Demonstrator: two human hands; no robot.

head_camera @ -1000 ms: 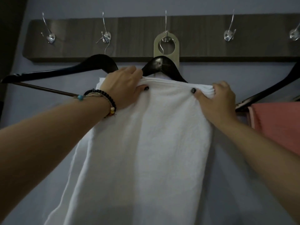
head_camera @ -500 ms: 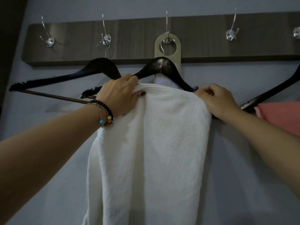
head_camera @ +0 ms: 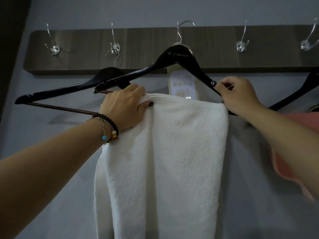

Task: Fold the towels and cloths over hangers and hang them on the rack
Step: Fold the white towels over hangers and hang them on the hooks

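White towel (head_camera: 172, 152) is draped over the black hanger (head_camera: 179, 54), gripped at its fold by left hand (head_camera: 124, 107), pinched at its right corner by right hand (head_camera: 240, 95); hanger hook sits directly above, by the rack (head_camera: 155, 47).

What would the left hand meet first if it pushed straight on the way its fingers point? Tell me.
Probably the black hanger: the left hand, gripping the white towel at its top fold, points up and right toward the hanger's left arm. Depth is unclear, so it might pass in front.
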